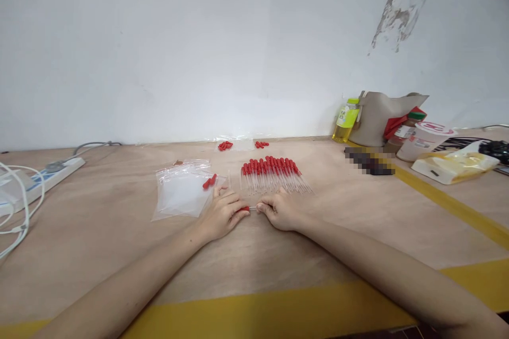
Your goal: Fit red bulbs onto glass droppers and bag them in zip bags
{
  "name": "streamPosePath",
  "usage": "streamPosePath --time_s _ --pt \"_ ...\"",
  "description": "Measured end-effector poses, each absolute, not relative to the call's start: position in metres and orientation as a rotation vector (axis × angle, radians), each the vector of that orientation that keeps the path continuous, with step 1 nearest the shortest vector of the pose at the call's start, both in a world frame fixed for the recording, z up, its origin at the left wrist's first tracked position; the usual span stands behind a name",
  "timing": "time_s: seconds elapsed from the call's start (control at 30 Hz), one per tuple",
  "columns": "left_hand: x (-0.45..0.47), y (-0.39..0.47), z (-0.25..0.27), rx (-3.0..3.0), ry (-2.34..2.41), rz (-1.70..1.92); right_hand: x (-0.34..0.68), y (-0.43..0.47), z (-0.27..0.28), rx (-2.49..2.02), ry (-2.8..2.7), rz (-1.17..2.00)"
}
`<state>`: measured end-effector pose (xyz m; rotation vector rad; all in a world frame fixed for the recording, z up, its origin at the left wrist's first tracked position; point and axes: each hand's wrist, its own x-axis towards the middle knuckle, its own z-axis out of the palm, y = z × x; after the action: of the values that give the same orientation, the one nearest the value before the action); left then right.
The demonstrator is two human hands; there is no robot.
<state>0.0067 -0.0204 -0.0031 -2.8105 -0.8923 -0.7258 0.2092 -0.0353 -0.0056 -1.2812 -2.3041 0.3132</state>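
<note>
Your left hand (224,214) pinches a red bulb (245,208), and your right hand (280,212) pinches a thin tube (253,208) that meets it, between your hands. Both look light. The bulb seems soft; the tube seems stiff and could snap, so grip it close to the bulb. Just past your right hand, a row of red-topped tubes (270,167) could get bumped. Bags (175,196) lie beside your left.

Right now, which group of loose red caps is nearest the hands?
The pair of red bulb-shaped caps near the left hand; two other groups lie back by the white wall.
</note>
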Motion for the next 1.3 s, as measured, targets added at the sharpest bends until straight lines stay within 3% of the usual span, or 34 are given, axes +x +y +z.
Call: streamPosePath --time_s 0.13,0.37,0.57,0.67,0.97,1.3 --pt "0.006 -0.020 -0.005 -2.704 -0.885 -0.794 0.206 -0.036 -0.001 -1.278 -2.303 0.368" --pt "0.002 -0.017 0.000 -2.558 -1.066 -0.881 0.210 -0.042 0.011 -1.167 -2.390 0.156" --pt "-0.041 0.005 -0.002 -2.307 -1.505 -0.828 0.236 -0.014 0.013 -1.496 -1.984 0.535" --pt "-0.054 0.019 -0.007 -2.354 -1.581 -0.745 0.241 0.009 0.017 -1.618 -1.809 0.576" --pt "-0.051 0.028 -0.013 -2.589 -1.526 -0.689 0.193 0.048 0.025 -1.953 -1.687 0.209" --pt "-0.045 0.020 -0.011 -2.595 -1.425 -0.725 0.190 0.049 0.009 -2.001 -1.866 0.005"
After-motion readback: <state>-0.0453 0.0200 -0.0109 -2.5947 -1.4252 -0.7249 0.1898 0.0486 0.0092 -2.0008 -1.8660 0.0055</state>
